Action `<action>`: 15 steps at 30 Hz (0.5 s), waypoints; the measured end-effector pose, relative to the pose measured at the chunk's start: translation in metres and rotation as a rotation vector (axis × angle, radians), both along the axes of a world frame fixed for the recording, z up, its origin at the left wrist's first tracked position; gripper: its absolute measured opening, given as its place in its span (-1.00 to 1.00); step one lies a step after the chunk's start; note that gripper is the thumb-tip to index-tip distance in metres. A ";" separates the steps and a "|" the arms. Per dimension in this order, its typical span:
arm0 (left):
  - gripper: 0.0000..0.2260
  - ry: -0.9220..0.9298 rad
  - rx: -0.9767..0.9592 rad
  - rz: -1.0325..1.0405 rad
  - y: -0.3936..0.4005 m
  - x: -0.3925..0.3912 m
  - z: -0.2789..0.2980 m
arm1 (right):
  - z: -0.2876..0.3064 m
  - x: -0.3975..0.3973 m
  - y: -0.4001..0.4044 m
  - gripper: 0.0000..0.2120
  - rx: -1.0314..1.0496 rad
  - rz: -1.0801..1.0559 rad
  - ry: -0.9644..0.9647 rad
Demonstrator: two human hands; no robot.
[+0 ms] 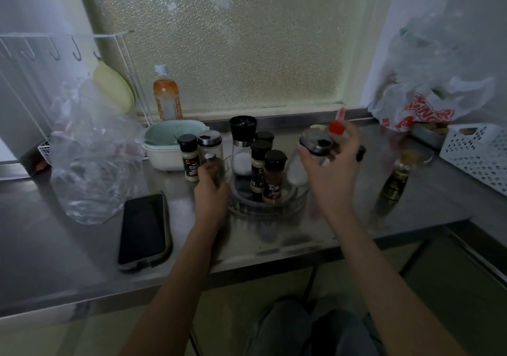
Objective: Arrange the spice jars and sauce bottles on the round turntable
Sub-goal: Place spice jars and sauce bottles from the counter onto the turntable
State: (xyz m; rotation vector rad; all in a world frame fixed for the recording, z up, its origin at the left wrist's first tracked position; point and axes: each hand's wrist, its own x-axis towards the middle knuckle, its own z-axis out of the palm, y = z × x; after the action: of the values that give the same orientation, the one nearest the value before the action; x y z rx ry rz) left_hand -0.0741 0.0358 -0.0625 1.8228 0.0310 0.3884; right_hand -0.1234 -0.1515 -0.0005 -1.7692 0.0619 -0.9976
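A clear round turntable [285,204] sits on the steel counter with a salt grinder [242,147] and three black-capped spice jars [273,177] standing on it. My right hand [333,163] grips a glass shaker jar with a metal lid [315,142] over the turntable's right side; a red-capped bottle [337,126] shows just behind the fingers. My left hand [211,182] holds the base of a clear metal-lidded jar [210,144] at the turntable's left edge. Beside it stands a black-capped spice jar [189,158]. A dark sauce bottle [396,175] stands to the right.
A phone [144,232] lies near the front edge on the left. A crumpled clear bag [90,158], pale green bowls [167,147] and an orange-label bottle [167,94] are at the back left. A white perforated basket [477,152] and plastic bags [428,103] fill the right.
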 end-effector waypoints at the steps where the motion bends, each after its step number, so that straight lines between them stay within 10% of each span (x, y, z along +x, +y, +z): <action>1: -0.68 -0.009 -0.006 -0.002 0.000 0.001 -0.001 | -0.003 0.005 0.005 -0.30 -0.017 0.022 0.018; 12: -0.73 -0.041 0.164 0.042 -0.002 0.006 -0.004 | -0.022 0.015 0.013 -0.42 -0.176 0.118 0.157; 15: -0.77 -0.075 0.196 0.101 -0.001 0.008 -0.008 | -0.015 0.008 -0.008 -0.50 -0.237 -0.220 0.007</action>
State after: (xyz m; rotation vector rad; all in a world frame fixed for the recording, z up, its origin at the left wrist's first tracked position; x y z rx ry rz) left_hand -0.0664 0.0346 -0.0705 2.0033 0.0342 0.5470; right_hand -0.1154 -0.1599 -0.0150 -2.0140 0.1508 -1.1969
